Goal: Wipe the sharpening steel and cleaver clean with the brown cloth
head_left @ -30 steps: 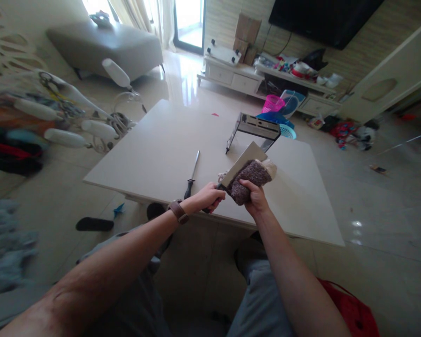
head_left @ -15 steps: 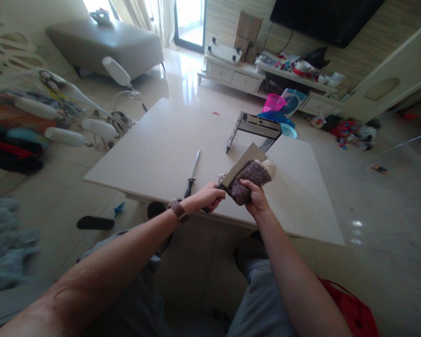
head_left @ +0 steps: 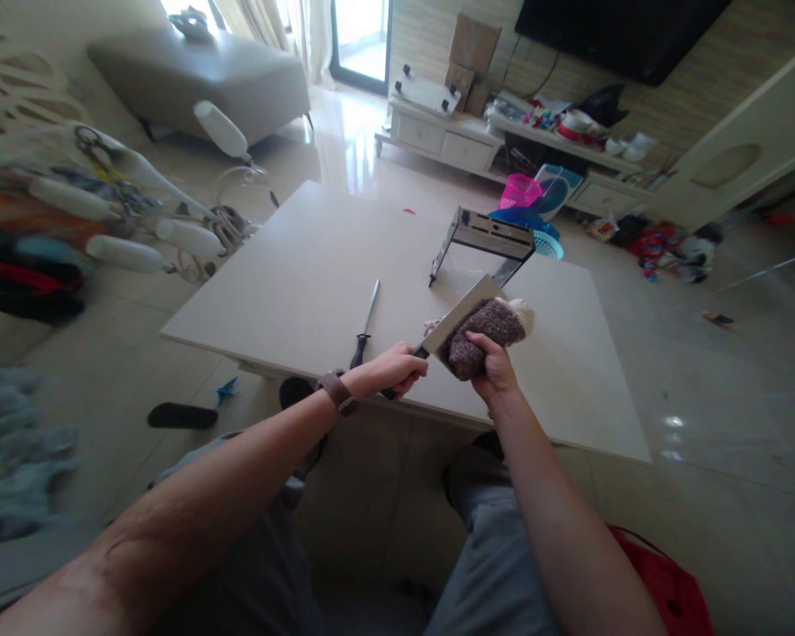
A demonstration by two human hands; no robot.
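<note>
My left hand [head_left: 405, 369] is closed around the black handle of a cleaver [head_left: 462, 311], whose broad blade points up and to the right above the table. In my right hand [head_left: 495, 364] is a thick brown and cream cloth [head_left: 485, 334], pressed against the blade's right side. Part of the blade is hidden behind the cloth. A sharpening steel [head_left: 367, 322] with a black handle lies on the white table [head_left: 291, 274], left of the cleaver. Beyond the blade stands an empty-framed knife block [head_left: 491, 237] of metal and dark trim.
A small red scrap [head_left: 409, 211] lies near the table's far side. Pink basket [head_left: 520, 190] and blue items stand on the floor behind the table. A white chandelier [head_left: 192, 234] with cables is at the left. A red bag [head_left: 666, 579] sits at the lower right.
My right hand and the cloth have moved slightly right and up along the blade. The cleaver has shifted a little to the right, still in my left hand.
</note>
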